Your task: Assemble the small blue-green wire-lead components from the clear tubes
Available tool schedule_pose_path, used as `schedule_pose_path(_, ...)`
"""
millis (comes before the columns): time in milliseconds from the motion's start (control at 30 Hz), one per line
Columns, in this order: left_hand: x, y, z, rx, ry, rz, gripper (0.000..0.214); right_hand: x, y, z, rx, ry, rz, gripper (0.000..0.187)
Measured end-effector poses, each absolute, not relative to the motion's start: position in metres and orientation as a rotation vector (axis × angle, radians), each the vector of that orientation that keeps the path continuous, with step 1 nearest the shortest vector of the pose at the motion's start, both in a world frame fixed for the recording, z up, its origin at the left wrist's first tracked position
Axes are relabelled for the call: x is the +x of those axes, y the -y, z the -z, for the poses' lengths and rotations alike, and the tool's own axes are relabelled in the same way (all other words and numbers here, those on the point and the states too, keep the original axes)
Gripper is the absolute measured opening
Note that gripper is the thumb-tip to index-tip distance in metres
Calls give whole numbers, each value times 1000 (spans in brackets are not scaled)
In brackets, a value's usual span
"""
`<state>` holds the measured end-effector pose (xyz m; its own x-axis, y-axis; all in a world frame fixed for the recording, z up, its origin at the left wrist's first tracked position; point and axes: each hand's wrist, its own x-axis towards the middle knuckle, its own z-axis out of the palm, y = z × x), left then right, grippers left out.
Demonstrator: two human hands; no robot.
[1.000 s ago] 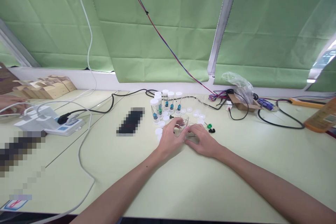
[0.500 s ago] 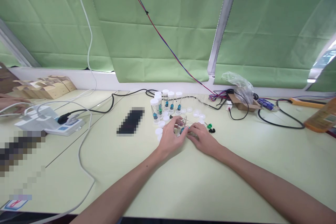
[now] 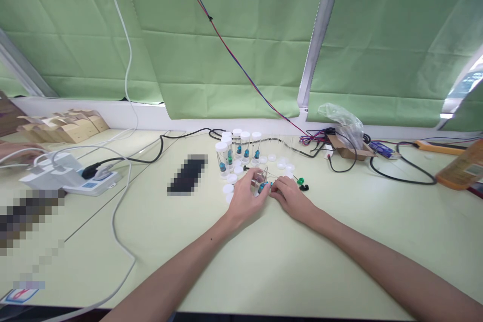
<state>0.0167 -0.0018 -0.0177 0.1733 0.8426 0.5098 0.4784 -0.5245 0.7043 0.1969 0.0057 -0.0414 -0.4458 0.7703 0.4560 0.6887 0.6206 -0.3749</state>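
My left hand (image 3: pixel 245 195) is closed around a clear plastic tube (image 3: pixel 261 179) with a small blue piece at its lower end. Just to its right, my right hand (image 3: pixel 291 198) has its fingers curled and pressed together beside the tube; a bit of blue shows at its fingertips, too small to name. Behind my left hand stand several clear tubes (image 3: pixel 246 148) with white caps and small blue or green pieces inside. Loose white caps (image 3: pixel 228 189) lie around them. A green piece (image 3: pixel 301 181) and black pieces (image 3: pixel 304 188) lie beyond my right hand.
On the left are a blurred dark rectangle (image 3: pixel 187 175), a white power strip (image 3: pixel 88 184) with cables, and cardboard boxes (image 3: pixel 71 126) near another person's hand (image 3: pixel 20 151). A small open carton (image 3: pixel 350 150), black cables and an orange bottle (image 3: pixel 462 167) lie to the right.
My right fingers have drawn slightly right, away from the tube, and curled in more. My left hand stays around the tube.
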Motion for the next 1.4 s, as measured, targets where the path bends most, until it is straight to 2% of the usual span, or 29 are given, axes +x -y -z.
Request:
schedule_pose_path(700, 19, 4, 14, 2073, -1282, -1228, 22, 194, -1, 37, -1150, 2449, 264, 14)
schedule_pose_path(1133, 18, 4, 14, 2119, -1290, -1214, 24, 193, 1, 35, -1155, 2414, 200, 12)
schedule_pose_path(1400, 16, 4, 14, 2202, -1295, -1287, 32, 194, 1, 34, -1146, 2327, 77, 16)
